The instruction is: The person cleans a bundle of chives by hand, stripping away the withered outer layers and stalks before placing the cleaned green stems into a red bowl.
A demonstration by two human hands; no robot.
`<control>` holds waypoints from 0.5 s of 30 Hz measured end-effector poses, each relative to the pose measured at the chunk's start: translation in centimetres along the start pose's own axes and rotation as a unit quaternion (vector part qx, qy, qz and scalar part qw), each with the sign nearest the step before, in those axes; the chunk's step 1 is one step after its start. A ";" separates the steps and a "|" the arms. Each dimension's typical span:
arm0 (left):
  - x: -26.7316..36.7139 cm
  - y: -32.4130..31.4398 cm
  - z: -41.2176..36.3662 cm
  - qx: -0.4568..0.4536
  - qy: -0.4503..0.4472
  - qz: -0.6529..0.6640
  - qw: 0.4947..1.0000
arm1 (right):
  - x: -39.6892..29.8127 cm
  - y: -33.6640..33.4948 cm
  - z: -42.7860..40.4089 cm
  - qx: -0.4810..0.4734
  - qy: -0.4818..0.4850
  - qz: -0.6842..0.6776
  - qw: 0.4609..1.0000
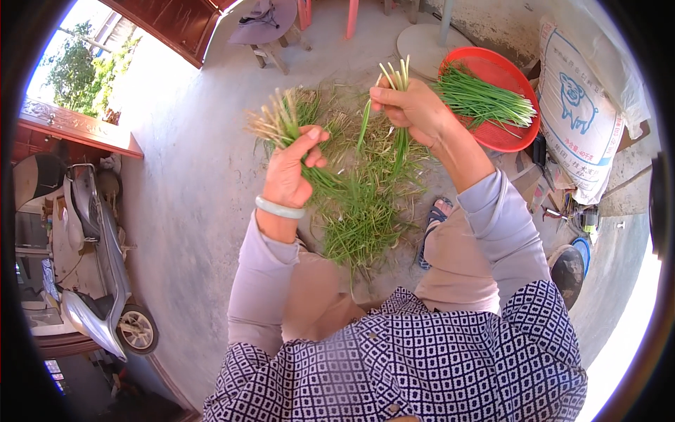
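My left hand (295, 169) grips a bunch of green chives (287, 129) whose dry, straw-coloured root ends point up and away from me. A pale bangle (279, 208) circles that wrist. In my right hand (408, 108) is a smaller bunch of chives (399, 79), its pale stem ends upright and its green leaves hanging below the fist. The hands are apart, both raised over a heap of loose chive leaves and trimmings (364, 221) on the floor. Ahead and to the right, a red plastic basket (514, 68) holds a neat pile of chives (482, 100) with white ends.
A white woven sack (580, 111) with a printed pig leans at the wall beside the basket. A low wooden stool (271, 55) carries a purple hat (263, 24). On the left stands a silver scooter (100, 264) near an open red door (174, 26). My sandalled foot (435, 227) flanks the heap.
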State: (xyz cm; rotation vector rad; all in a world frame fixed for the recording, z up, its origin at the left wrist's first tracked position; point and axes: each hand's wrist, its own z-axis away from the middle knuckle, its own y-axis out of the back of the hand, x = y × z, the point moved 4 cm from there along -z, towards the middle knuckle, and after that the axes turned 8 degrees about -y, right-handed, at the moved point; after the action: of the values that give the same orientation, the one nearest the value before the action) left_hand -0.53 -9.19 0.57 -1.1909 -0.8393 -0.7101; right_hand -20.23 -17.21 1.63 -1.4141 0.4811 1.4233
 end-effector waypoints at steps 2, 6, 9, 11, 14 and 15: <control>-0.6 -1.2 0.4 -0.055 0.013 -0.022 0.998 | 0.4 -1.3 0.0 -0.021 -0.011 0.012 1.000; -1.6 -2.0 0.5 -0.069 0.018 -0.026 0.997 | 1.2 -2.5 -0.2 -0.040 -0.040 0.030 0.998; -2.0 -1.9 0.8 -0.069 0.022 -0.041 0.997 | 1.5 -3.3 -0.5 -0.026 -0.042 0.049 0.998; -2.0 -1.8 0.8 -0.068 0.021 -0.035 0.997 | 1.6 -3.8 -0.7 -0.019 -0.044 0.055 0.997; -1.7 -1.7 0.8 -0.055 0.002 -0.056 0.997 | 2.0 -4.2 -0.9 -0.020 -0.045 0.069 0.996; -1.7 -1.7 0.8 -0.054 0.003 -0.061 0.997 | 2.1 -4.3 -0.9 -0.026 -0.045 0.078 0.996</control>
State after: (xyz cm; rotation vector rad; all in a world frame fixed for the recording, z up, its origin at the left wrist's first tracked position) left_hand -2.97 -8.78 0.13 -1.2407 -0.8842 -0.8678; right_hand -15.71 -15.50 1.13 -1.3723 0.5086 1.6277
